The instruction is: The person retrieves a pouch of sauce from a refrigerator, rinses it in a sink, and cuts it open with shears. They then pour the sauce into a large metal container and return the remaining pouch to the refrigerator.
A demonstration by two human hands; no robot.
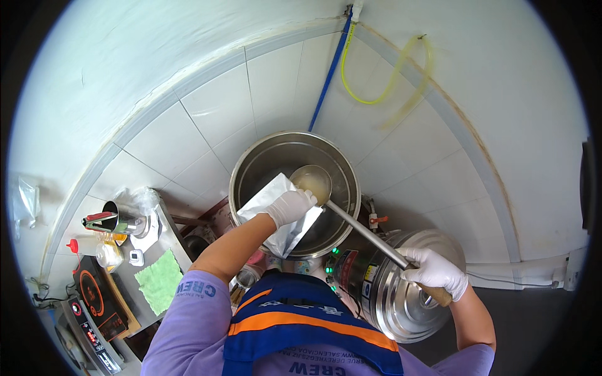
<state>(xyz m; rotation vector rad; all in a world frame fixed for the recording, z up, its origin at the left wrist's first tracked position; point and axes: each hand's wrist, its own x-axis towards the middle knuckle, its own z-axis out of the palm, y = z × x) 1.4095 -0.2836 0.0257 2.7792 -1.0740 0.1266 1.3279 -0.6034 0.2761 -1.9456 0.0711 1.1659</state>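
Observation:
My gloved left hand (291, 207) grips a silver foil bag (263, 199) near its upper edge, over the mouth of a large stainless steel pot (244, 164). My gloved right hand (435, 272) is closed around the wooden-ended handle of a long metal ladle (362, 229). The ladle's bowl holds a cloudy, pale yellowish liquid (312, 185). It sits close beside the bag's top edge and my left fingers; whether they touch is hard to tell. My hand and the bag hide part of the pot's inside.
To the right stands a stainless steel vessel with a stepped lid (404, 315) and green lights; an orange-handled valve (377, 219) is near the pot. A left-hand counter carries a green cloth (160, 282), a metal pitcher (120, 221), an induction cooker (96, 296) and a digital scale (89, 333). A yellow hose (367, 101) hangs ahead.

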